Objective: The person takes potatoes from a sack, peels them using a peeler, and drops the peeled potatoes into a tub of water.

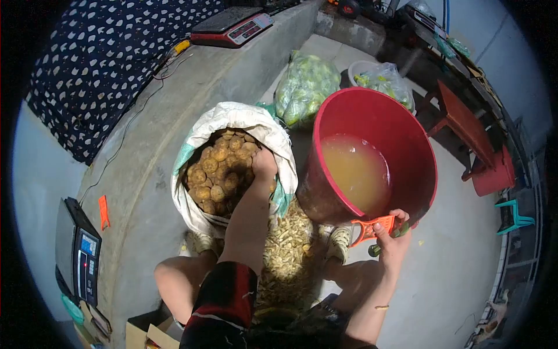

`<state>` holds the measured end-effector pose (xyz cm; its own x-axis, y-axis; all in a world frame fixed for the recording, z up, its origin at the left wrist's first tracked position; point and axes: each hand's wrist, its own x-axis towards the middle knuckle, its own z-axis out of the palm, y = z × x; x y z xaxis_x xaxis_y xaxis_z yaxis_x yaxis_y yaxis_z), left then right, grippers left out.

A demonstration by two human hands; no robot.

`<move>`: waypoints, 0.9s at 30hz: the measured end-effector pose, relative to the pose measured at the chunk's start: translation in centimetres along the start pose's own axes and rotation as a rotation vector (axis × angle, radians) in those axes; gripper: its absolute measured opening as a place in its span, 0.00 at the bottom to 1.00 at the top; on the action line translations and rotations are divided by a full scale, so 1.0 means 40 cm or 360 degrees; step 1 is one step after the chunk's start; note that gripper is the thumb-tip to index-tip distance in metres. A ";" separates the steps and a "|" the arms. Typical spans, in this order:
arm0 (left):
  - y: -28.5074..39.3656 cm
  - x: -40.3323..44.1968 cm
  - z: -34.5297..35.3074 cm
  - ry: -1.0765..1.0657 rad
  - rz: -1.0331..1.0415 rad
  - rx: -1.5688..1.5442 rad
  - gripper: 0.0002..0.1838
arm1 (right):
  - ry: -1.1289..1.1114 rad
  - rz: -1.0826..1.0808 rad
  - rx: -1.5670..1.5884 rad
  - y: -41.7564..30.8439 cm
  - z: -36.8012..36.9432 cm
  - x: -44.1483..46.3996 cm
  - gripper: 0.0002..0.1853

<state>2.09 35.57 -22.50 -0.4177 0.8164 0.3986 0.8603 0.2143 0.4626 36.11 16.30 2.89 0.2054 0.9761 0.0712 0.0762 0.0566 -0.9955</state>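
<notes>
My left hand point(264, 164) reaches into a white woven sack point(200, 125) with its rim rolled back. Brown potatoes point(216, 160) fill the sack, and my fingers are hidden among them, so whether they hold one cannot be told. My right hand point(393, 241) is closed around an orange peeler point(369, 228) beside the near rim of a large red bucket point(328, 157). A dark green, rod-like piece point(383, 243) also shows at that hand; I cannot make out what it is. Cloudy yellowish water point(356, 171) stands in the bucket.
Pale peelings point(288, 250) cover the floor between my feet. Behind the bucket are a bag of green vegetables point(307, 87) and another bag point(386, 84) in a white tub. A concrete ledge point(168, 116) runs along the left, with a red scale point(232, 29) and an orange tool point(104, 212).
</notes>
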 end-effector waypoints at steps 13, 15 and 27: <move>0.051 -0.121 -0.498 -0.0686 -0.0793 -0.2981 0.22 | -0.0105 -0.0133 0.0117 0.021 0.052 -0.038 0.31; 0.077 -0.158 -0.573 -0.0841 -0.0574 -0.2904 0.22 | -0.0134 -0.0142 0.0028 -0.011 0.085 -0.067 0.31; 0.122 -0.481 -0.848 -0.1203 -0.0412 -0.2792 0.31 | -0.0811 -0.0181 0.0174 0.057 0.234 -0.190 0.29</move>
<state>4.40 2.72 -1.07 0.1404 0.9889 0.0490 -0.6042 0.0463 0.7955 25.58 10.98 -0.51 -0.3003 0.9391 0.1668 -0.0376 0.1631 -0.9859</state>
